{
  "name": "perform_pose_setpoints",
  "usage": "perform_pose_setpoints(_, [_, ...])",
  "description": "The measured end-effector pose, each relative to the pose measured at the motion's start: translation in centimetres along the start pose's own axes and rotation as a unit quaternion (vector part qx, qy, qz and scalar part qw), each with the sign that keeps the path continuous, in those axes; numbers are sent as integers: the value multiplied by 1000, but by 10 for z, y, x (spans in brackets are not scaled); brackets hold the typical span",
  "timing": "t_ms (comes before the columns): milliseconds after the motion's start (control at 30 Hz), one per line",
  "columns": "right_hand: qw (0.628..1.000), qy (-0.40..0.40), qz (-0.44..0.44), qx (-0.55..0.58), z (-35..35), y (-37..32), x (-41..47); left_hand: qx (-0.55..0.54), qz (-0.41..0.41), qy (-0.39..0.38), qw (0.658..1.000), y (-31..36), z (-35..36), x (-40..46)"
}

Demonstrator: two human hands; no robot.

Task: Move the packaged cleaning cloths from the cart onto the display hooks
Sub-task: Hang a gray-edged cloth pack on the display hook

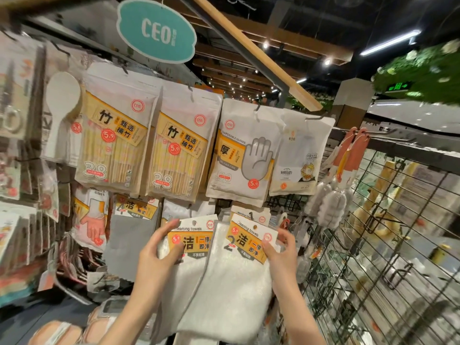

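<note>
Two packs of white cleaning cloths are held up side by side before the display, below the hanging row of chopstick packs (117, 143) and glove packs (245, 155). The left pack (191, 245) is gripped at its orange header card by the left hand (155, 252) — thumb on the front, fingers curled over the top edge. The right pack (245, 247) is pinched at its card's right edge by the right hand (281, 255). A wire grid panel (373, 245) stands to the right.

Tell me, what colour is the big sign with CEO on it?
Teal, with white letters: the sign shows in the head view.
</note>
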State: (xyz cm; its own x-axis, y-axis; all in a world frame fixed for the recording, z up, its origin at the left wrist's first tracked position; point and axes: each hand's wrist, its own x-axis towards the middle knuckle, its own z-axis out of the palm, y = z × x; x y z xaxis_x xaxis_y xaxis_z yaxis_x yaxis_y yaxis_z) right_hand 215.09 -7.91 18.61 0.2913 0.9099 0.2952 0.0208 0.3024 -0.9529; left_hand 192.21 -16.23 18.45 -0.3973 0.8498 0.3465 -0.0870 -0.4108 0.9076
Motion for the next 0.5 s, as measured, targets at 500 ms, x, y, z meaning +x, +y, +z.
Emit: perform_pose_setpoints(500, [997,43,-5,-59,11,16,35,8,7,18,1000,4,-15,5])
